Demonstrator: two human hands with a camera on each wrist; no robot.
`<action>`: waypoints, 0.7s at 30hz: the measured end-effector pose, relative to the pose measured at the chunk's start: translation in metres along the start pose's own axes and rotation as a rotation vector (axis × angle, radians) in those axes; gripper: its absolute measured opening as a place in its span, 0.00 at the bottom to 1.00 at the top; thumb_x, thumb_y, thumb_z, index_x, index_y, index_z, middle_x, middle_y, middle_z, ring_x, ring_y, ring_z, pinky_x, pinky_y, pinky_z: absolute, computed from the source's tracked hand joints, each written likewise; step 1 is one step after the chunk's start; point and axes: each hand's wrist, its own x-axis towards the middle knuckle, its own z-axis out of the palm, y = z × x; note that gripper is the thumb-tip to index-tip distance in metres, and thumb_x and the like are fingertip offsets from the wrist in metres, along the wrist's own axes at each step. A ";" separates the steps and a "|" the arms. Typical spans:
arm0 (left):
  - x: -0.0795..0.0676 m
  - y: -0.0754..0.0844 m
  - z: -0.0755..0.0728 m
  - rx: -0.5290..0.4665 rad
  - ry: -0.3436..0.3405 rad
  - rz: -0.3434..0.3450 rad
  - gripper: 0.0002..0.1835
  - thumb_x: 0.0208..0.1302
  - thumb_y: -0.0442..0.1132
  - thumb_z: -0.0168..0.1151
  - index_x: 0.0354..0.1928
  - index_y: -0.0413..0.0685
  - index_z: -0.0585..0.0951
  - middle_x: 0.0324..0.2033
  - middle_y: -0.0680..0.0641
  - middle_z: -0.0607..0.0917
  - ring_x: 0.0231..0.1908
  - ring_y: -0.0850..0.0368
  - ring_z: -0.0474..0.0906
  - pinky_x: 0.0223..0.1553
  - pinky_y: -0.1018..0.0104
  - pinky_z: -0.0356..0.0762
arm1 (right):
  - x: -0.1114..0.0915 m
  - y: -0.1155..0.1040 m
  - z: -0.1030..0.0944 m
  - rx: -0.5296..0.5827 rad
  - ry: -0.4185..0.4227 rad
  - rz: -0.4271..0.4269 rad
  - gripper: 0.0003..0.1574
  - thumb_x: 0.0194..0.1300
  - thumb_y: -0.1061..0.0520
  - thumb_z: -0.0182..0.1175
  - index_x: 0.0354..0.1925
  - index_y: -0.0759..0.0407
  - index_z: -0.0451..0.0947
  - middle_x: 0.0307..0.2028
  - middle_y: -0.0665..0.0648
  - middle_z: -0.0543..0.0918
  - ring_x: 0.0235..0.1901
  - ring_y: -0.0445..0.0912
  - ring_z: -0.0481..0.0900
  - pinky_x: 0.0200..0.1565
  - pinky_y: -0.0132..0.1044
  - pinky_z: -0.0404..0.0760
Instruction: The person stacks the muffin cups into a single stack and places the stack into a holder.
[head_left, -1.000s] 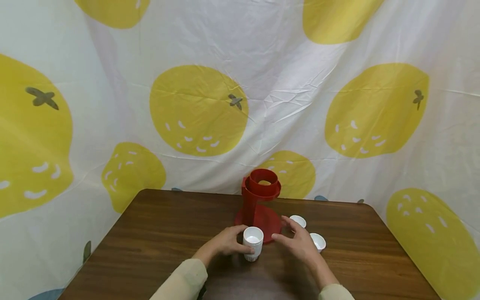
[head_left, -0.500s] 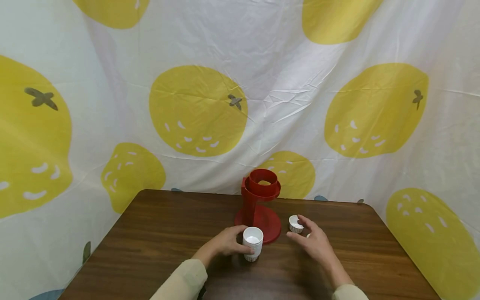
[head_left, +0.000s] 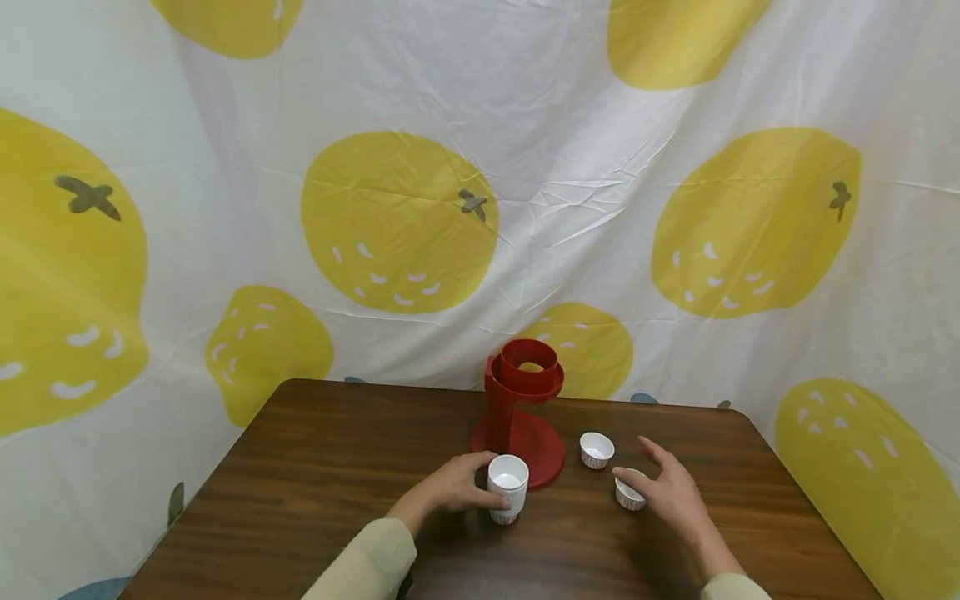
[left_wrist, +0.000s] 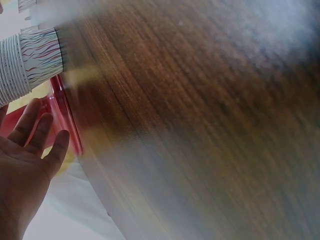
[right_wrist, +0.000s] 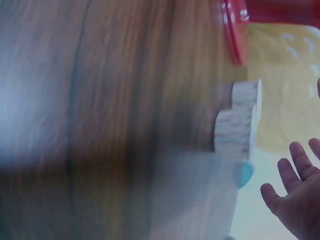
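Observation:
A stack of nested white paper cups (head_left: 516,498) stands upright on the table in the head view. Thumb in front and a finger behind, my left hand (head_left: 453,483) holds this stack. The left wrist view shows the layered rims of the stack (left_wrist: 11,70) and red-and-dark wavy lines on the lowest cup. My right hand (head_left: 673,492), thumb and fingers spread, is beside a single paper cup (head_left: 627,499) and partly covers it. Behind that cup, another single cup (head_left: 597,452) stands upright. Those two cups overlap in the right wrist view, with my open right hand (right_wrist: 297,192) beyond them.
A red stand (head_left: 499,417) with a round base and a raised ring holder rises behind the stack. The brown wood table (head_left: 360,467) ends at a hanging lemon-print cloth (head_left: 570,208).
My right hand has moved right, from near the stack past the far single cup to the nearer one, uncovering the far cup. My left hand stays at the stack.

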 end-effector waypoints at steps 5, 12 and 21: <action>-0.001 0.002 -0.001 0.001 0.001 0.007 0.32 0.53 0.51 0.77 0.59 0.50 0.77 0.49 0.54 0.82 0.53 0.54 0.76 0.57 0.53 0.72 | 0.004 0.020 -0.005 -0.046 -0.009 0.020 0.54 0.64 0.41 0.67 0.72 0.71 0.56 0.69 0.76 0.61 0.69 0.69 0.56 0.66 0.62 0.57; -0.001 0.003 -0.002 -0.003 0.001 0.008 0.32 0.53 0.51 0.77 0.59 0.51 0.77 0.49 0.55 0.82 0.53 0.55 0.76 0.56 0.54 0.72 | 0.006 0.039 -0.007 -0.089 -0.013 0.061 0.57 0.63 0.39 0.67 0.72 0.73 0.55 0.67 0.77 0.63 0.68 0.70 0.58 0.65 0.63 0.58; 0.001 -0.001 -0.001 0.004 -0.004 -0.008 0.33 0.52 0.52 0.77 0.59 0.52 0.77 0.49 0.56 0.82 0.53 0.56 0.76 0.56 0.54 0.72 | 0.008 0.057 -0.003 -0.203 -0.037 0.034 0.60 0.59 0.34 0.68 0.68 0.77 0.59 0.62 0.78 0.69 0.63 0.73 0.63 0.60 0.66 0.64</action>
